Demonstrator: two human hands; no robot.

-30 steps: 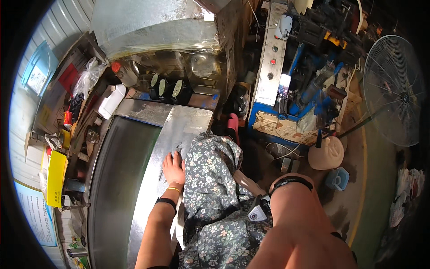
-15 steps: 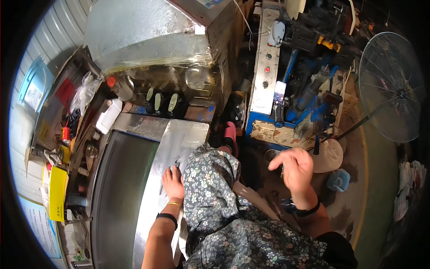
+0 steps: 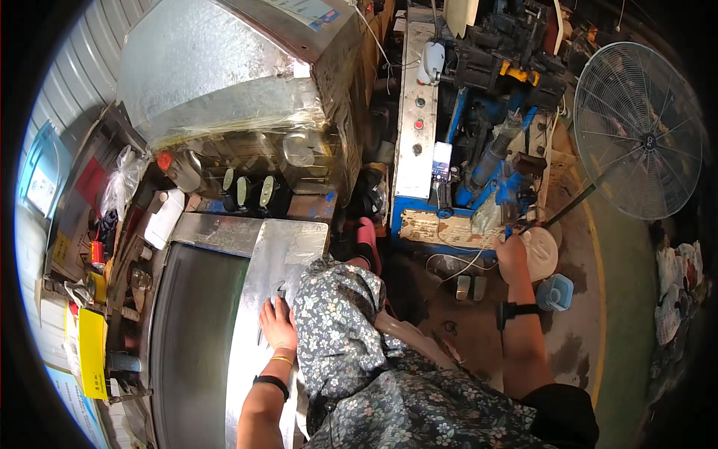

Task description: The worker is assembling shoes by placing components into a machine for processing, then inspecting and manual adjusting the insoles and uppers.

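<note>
Hands work on either side of a floral-clad lap. The left hand (image 3: pixel 277 322) lies flat on the steel table (image 3: pixel 262 262), fingers spread and pressed to the sheet, just beside the dark belt (image 3: pixel 191 329) that runs along the table's left half. The right hand (image 3: pixel 511 256) reaches away from the table to a white round container (image 3: pixel 540 253) on the floor, touching its near edge; whether the fingers pinch it I cannot tell. Beyond the container, farther from the table, stand a blue machine (image 3: pixel 479 142) and a large fan (image 3: pixel 639 131).
</note>
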